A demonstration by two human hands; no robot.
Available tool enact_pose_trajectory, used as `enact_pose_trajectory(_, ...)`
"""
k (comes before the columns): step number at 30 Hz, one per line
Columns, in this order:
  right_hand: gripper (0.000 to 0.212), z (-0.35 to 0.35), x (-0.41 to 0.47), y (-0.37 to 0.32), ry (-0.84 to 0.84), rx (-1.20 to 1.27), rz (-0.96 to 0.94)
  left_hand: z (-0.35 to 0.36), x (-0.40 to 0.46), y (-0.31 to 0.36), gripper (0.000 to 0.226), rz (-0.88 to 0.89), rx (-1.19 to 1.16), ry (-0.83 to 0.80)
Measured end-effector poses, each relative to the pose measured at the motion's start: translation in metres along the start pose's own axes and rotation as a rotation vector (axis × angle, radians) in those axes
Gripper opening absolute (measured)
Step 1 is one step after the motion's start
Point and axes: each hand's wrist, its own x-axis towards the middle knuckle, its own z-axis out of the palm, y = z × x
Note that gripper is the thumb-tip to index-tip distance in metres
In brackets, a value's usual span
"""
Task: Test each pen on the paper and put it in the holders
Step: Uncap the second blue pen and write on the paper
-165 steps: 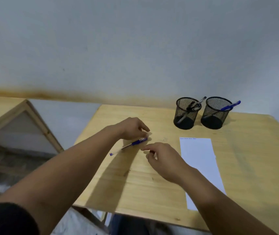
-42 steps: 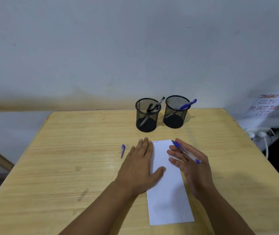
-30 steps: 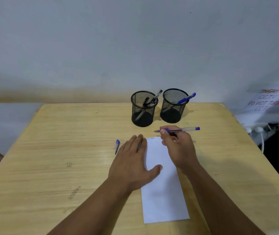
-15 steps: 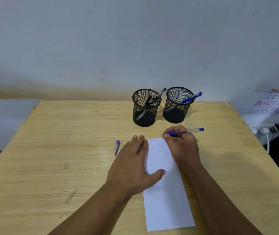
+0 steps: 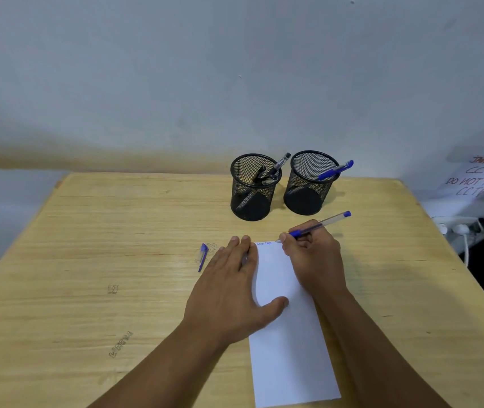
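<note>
One pen [image 5: 319, 225] tip apparently lower than before, at paper [image 5: 288, 334] top edge.

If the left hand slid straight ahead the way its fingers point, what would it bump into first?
Probably the left holder. The left hand lies flat on the paper, fingers aimed up the table toward it, with only bare wood between. The pen cap lies off to the side, likely missed.

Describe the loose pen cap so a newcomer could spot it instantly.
On the light wooden table, look just left of the left hand pressing the white paper strip. The small blue-and-clear plastic pen cap lies there alone, the only short, bodiless piece.
</note>
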Motion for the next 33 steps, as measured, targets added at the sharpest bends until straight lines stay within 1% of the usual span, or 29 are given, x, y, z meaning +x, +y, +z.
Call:
enact_pose_trajectory(15,0.022,0.0022,-0.0016,-0.0012,-0.003,-0.058,-0.091,0.0010,0.0017,-0.0007,0.105,0.011,-0.004,0.004)
enact_pose_trajectory(21,0.024,0.0030,-0.0007,-0.0012,0.003,-0.060,-0.059,0.0016,0.0025,-0.0004,0.105,0.007,0.000,0.008)
enact_pose_trajectory(33,0.019,0.0004,-0.0015,-0.0007,-0.014,-0.041,-0.042,0.0017,0.0020,-0.0003,0.104,0.008,-0.016,0.022)
